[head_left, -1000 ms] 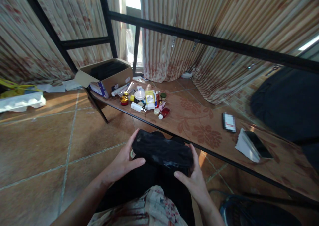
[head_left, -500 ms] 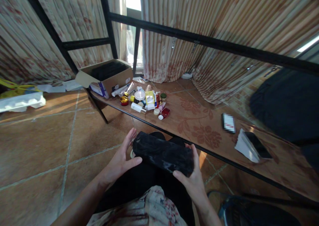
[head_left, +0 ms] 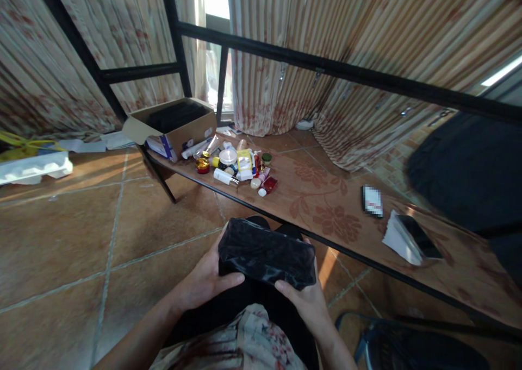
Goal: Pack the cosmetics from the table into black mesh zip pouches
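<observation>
A glossy black pouch (head_left: 267, 253) lies across my lap, held at both ends. My left hand (head_left: 204, 280) grips its left end, thumb over the front edge and fingers underneath. At the right end my right hand (head_left: 304, 299) closes on it, thumb on top. The pouch sits level, just in front of the low table's edge (head_left: 350, 250). A heap of small cosmetics jars and tubes (head_left: 238, 166) lies on the table's far left part, out of reach of both hands.
An open cardboard box (head_left: 175, 123) stands at the table's left end. A card (head_left: 372, 200) and a phone on white paper (head_left: 411, 237) lie to the right. A dark bag (head_left: 468, 169) is at far right. Curtains hang behind; tiled floor spreads left.
Both hands have drawn the pouch slightly closer and lower on my lap. My left hand went from open fingers beside the pouch to gripping its end.
</observation>
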`<action>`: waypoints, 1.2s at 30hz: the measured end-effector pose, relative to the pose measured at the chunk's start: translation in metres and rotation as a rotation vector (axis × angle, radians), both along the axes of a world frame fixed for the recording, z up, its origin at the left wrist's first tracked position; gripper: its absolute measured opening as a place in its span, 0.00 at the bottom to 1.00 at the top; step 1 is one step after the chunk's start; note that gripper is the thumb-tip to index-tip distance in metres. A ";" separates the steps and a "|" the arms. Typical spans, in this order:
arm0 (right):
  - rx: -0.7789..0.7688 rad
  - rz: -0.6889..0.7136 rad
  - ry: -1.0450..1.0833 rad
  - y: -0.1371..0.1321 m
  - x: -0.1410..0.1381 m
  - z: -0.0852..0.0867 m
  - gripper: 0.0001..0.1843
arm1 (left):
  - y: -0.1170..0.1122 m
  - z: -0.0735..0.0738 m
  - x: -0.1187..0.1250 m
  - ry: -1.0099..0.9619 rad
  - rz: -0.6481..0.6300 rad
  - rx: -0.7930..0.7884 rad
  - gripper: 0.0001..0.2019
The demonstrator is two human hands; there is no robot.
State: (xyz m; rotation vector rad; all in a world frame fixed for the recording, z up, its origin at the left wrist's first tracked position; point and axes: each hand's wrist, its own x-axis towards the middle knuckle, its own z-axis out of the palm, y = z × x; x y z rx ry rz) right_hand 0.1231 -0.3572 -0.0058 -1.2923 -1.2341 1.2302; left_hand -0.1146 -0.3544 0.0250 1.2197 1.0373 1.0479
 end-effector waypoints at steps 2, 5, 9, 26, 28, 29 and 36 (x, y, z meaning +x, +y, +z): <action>-0.004 0.008 -0.002 0.000 0.000 0.004 0.61 | 0.000 0.001 -0.002 -0.005 -0.013 0.000 0.51; -0.007 0.027 -0.021 -0.002 0.002 0.011 0.62 | 0.002 0.005 -0.003 0.018 -0.029 -0.015 0.49; -0.035 0.051 -0.038 -0.003 0.011 0.020 0.57 | 0.007 0.014 -0.007 0.058 -0.059 -0.011 0.44; -0.021 0.011 -0.067 -0.006 0.031 0.028 0.42 | 0.013 0.037 -0.015 -0.148 0.102 0.011 0.30; 0.052 0.064 -0.076 -0.004 0.029 0.035 0.46 | 0.014 0.030 -0.017 -0.168 0.134 0.015 0.27; 0.074 0.084 -0.084 -0.003 0.029 0.037 0.48 | 0.014 0.025 -0.019 -0.163 0.151 0.004 0.26; 0.126 0.097 -0.083 0.004 0.032 0.029 0.54 | 0.012 -0.003 -0.026 -0.218 0.181 -0.080 0.26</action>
